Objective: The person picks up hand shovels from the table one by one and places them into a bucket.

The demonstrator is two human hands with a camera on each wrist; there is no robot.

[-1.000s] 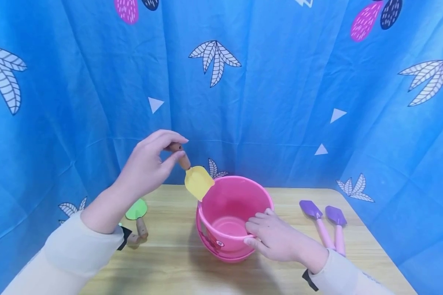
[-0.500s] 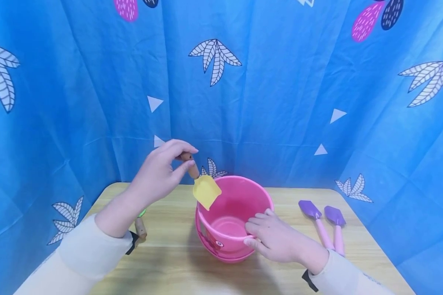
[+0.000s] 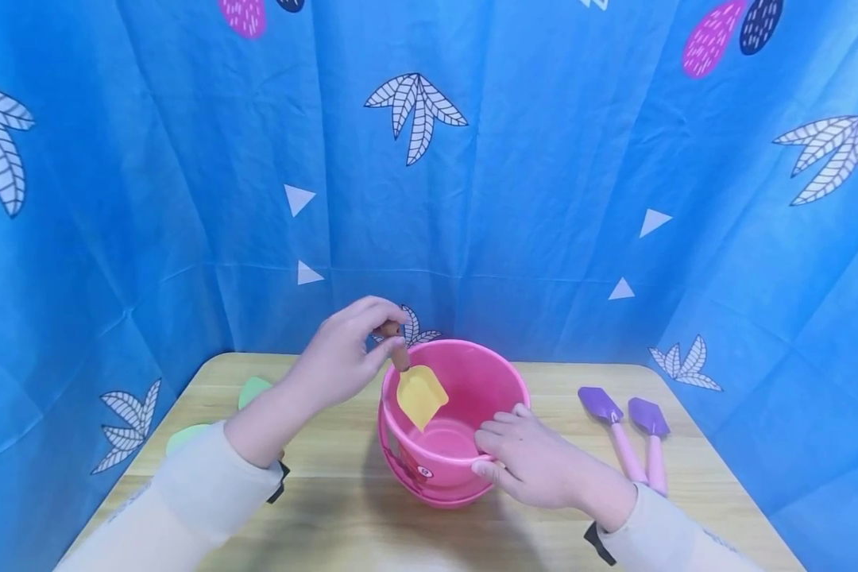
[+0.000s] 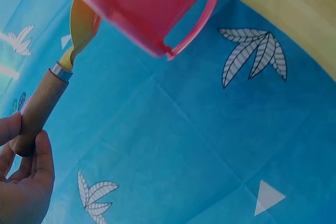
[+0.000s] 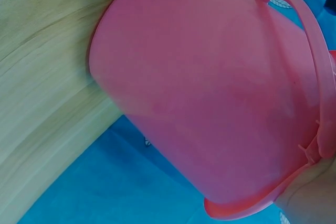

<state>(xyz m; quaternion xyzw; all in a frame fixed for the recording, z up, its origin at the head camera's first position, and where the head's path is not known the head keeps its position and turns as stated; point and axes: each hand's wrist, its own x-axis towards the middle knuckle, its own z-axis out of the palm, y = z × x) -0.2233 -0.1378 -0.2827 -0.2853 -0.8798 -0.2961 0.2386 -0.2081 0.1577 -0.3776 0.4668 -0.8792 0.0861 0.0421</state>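
Note:
In the head view a pink bucket stands upright on the table. My left hand pinches the wooden handle of a small toy shovel with a yellow blade. The blade points down and overlaps the bucket's opening. In the left wrist view, thumb and fingers hold the handle's end, and the blade lies partly behind the bucket's rim. My right hand grips the bucket's near right rim, thumb outside and fingers over the edge. The right wrist view shows the bucket's wall and its pink carrying handle.
Two purple-bladed toy shovels, one beside the other, lie on the right of the wooden table. Two green blades, one farther back and one nearer, lie left, partly hidden by my left arm. A blue patterned curtain surrounds the table.
My left hand has moved right and down with the shovel, from the bucket's left edge to over its opening. My right hand and the bucket have stayed in place.

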